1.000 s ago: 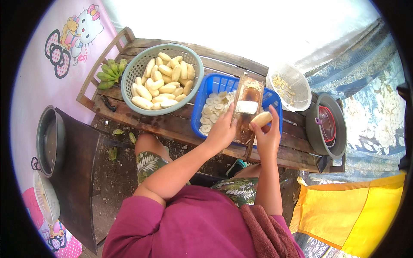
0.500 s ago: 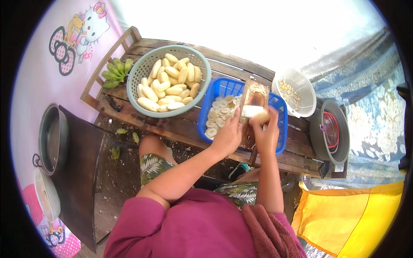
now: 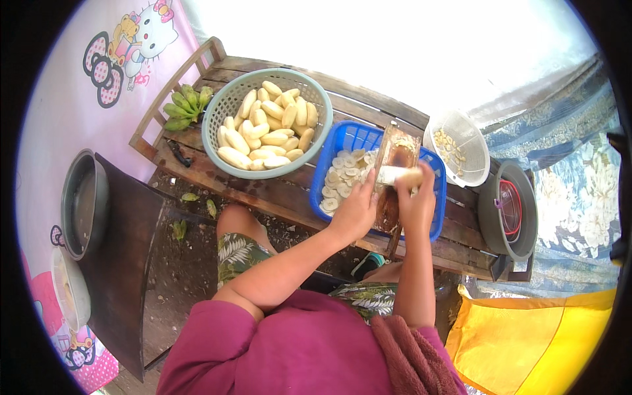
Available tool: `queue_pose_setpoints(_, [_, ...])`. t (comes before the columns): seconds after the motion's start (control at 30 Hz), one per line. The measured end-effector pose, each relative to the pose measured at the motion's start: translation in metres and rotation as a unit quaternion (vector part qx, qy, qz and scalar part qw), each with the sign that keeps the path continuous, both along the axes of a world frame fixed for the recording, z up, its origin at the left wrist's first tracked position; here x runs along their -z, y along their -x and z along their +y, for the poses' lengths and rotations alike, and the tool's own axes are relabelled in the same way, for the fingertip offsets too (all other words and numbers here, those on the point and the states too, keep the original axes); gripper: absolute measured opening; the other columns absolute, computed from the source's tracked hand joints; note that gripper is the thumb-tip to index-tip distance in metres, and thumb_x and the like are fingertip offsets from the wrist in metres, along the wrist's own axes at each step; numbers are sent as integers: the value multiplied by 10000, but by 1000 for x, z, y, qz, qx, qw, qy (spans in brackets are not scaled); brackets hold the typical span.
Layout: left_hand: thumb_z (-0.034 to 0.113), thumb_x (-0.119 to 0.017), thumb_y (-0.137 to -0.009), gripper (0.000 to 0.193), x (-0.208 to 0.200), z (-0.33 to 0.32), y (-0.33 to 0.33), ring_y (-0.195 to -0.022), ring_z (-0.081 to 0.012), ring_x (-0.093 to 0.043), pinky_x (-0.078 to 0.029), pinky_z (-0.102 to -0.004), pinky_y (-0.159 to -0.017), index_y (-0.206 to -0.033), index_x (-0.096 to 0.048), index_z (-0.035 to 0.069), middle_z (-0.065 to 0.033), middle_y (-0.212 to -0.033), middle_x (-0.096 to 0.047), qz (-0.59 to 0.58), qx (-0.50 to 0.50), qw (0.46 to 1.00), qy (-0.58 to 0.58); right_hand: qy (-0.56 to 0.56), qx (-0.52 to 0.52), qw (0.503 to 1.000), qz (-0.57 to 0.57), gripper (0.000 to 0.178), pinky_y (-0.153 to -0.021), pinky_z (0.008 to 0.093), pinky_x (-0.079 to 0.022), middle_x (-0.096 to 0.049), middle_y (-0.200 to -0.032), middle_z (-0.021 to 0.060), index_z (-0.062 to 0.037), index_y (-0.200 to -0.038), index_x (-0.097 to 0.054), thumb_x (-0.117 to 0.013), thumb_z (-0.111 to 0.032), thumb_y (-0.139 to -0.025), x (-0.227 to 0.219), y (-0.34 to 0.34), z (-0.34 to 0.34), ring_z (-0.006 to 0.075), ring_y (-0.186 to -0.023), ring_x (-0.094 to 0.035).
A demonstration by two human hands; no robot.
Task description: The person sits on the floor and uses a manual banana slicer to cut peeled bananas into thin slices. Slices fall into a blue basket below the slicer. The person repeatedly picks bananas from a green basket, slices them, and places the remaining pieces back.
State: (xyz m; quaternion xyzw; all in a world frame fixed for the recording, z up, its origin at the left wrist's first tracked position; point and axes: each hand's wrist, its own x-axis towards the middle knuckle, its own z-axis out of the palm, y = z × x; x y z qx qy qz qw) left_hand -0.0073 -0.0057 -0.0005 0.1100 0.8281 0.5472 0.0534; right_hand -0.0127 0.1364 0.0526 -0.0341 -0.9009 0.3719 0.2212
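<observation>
Since the earlier frame the right hand (image 3: 416, 203) has pushed the peeled banana (image 3: 401, 176) up the wooden slicer (image 3: 394, 179), centre-right over the blue basket (image 3: 342, 138). Left hand (image 3: 355, 212) curls around the slicer's edge. As the banana shortens, pinching fingertips could graze the blade.

Three baskets (image 3: 230, 112), one slicer (image 3: 395, 158)

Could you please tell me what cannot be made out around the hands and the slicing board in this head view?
- The blade of the wooden slicing board: too small to see.
- How much of the pale peeled banana remains: the right hand covers its end.
- The left hand grip on the board's edge: fingers hidden behind it.
- The blue plastic basket floor: slices cover it.
</observation>
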Motion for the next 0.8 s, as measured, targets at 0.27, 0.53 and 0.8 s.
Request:
queue_pose_setpoints(0.27, [154,-447,-1002,579,8,5,0,-1184,-475,-520,-432,-476,-995,-1527,-266,-10,-331,-1313,-497,68,-18,997,-19,-40,21,999,17,506,-968,439,-402,-684,-1116,167,-81,-1295,-557,-743,-186,-836,14,-4,3,356,-1036,-640])
queue_pose_setpoints(0.53, [153,-461,-993,596,5,2,1,-1151,-473,-546,-448,-478,-978,-1528,-259,-16,-325,-1273,-517,85,-15,996,-6,-16,23,999,27,571,-837,469,-493,-703,-979,198,-54,-1316,-497,-763,-188,-829,11,16,15,414,-918,-670])
queue_pose_setpoints(0.8, [143,-452,-1003,593,5,5,-1,-1164,-450,-540,-435,-455,-996,-1534,-241,-14,-307,-1276,-516,61,-8,998,-18,-129,24,988,75,525,-1010,450,-364,-662,-1047,122,-105,-1301,-556,-747,-216,-825,19,8,16,309,-1043,-588])
